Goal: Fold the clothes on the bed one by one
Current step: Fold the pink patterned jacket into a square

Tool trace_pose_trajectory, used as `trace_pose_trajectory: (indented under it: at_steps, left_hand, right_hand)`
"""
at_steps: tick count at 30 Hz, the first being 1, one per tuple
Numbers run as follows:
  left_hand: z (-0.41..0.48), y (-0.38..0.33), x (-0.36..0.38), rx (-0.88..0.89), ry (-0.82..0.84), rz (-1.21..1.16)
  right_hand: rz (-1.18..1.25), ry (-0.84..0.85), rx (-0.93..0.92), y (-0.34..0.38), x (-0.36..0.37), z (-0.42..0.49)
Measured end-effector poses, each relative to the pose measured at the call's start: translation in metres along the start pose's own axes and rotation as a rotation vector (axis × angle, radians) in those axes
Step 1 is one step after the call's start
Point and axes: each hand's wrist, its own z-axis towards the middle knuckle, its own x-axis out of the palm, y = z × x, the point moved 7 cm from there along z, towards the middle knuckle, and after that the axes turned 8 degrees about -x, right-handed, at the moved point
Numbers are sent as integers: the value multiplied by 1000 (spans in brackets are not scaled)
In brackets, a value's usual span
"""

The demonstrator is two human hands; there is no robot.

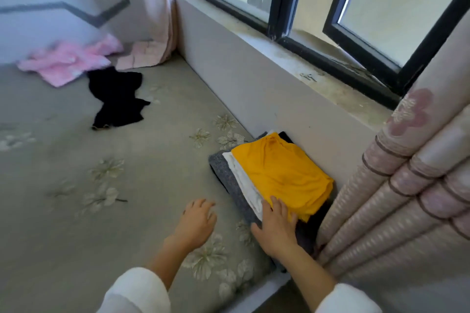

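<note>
Right hand (276,226) lies flat on the near end of the folded stack (223,173) at the bed's (76,211) right edge, straight fingers touching the yellow top (279,173), while the left hand (197,221), fingers loosely apart, rests on the bed just beside the stack, holding nothing.

Both of the person's forearms reach forward, bare from the wrists back to white sleeves (137,292) pushed partway up. The left hand (197,221) is palm down with its fingers loosely curved and slightly spread, holding nothing. The right hand (276,229), just beside it, lies flat and palm down, fingers straight and close together, thumb angled out toward the left hand.
</note>
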Motion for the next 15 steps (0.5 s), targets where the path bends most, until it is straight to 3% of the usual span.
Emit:
trace_pose_trajectory:
  at_steps: [15]
  left_hand:
    - [-248,227,-104,-425,-345,-152]
  right_hand:
    - [-135,79,-556,277,36,-107]
